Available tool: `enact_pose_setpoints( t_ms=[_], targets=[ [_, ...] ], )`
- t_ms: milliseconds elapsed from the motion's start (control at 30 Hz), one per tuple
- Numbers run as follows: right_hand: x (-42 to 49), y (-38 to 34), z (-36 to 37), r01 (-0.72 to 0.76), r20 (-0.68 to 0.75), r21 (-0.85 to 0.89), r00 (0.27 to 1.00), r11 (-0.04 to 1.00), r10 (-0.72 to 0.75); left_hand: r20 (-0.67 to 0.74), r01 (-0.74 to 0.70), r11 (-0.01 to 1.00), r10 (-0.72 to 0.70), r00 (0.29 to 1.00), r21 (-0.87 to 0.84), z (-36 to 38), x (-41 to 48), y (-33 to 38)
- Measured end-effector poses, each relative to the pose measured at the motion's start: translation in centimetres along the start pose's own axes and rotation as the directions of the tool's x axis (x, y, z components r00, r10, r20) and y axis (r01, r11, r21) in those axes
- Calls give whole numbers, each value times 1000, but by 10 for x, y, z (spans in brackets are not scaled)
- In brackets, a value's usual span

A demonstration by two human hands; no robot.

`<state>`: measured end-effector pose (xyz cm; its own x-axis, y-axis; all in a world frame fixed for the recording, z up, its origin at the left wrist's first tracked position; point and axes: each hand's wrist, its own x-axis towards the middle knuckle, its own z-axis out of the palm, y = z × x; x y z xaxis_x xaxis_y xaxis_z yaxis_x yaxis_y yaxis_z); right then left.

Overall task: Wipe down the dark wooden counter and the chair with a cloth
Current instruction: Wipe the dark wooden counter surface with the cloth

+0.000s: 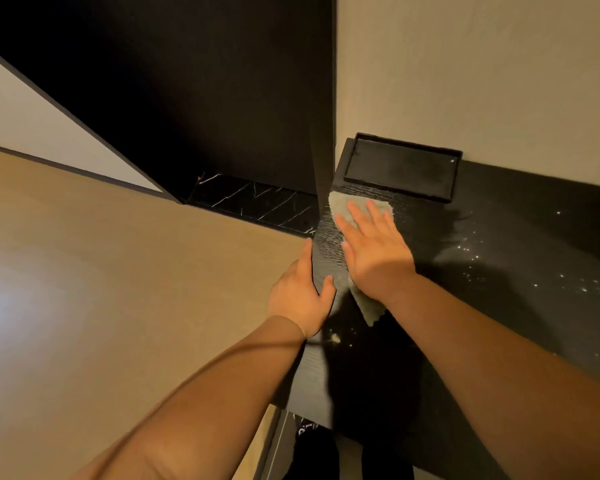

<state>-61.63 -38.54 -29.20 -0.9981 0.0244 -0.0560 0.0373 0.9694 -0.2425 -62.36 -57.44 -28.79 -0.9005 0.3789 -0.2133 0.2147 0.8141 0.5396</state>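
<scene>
My straight right fingers (356, 216) press the cloth (369, 311) onto the surface (499, 271), whose edge my left fingers (306, 258) seemingly grip.

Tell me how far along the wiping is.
Done: nothing clearly. In hand: right hand presses the cloth flat on the counter before the black tray; left hand holds the counter's edge. Left: pale specks further right; the chair, not in view.
</scene>
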Motion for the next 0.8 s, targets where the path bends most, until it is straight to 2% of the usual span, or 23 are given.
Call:
enact_pose_setpoints(
  t_ms=[100,200,267,333,433,500,600,700,800],
  targets=[
    [-32,-16,7,94,-18,-10,995,996,-94,21,42,999,-42,999,-10,-1,0,-1],
    [-61,-15,-2,221,67,-39,974,975,-218,57,49,993,-43,997,-108,-5,-10,-6],
    [-59,-7,-10,250,135,-66,961,966,-240,64,67,976,-55,996,-205,-6,-22,-15],
    [-43,-4,-15,168,125,-100,980,981,-155,73,102,967,-87,993,-235,-4,-38,-24],
    [-20,-15,-15,-21,70,-103,997,994,28,55,71,975,-61,997,-213,-1,-69,-38],
    [-19,-31,-12,-37,71,-80,997,996,43,41,57,976,-50,998,-208,-1,-80,-44],
    [-46,-47,-8,125,123,-34,985,992,-120,27,64,982,-60,998,-179,0,-90,-46],
    [-64,-36,-13,286,176,12,943,958,-283,-5,129,988,-130,991,-88,3,-99,-44],
    [-45,-19,-17,312,153,-41,941,949,-302,-32,196,981,-196,980,-14,7,-105,-43]
  ],
)
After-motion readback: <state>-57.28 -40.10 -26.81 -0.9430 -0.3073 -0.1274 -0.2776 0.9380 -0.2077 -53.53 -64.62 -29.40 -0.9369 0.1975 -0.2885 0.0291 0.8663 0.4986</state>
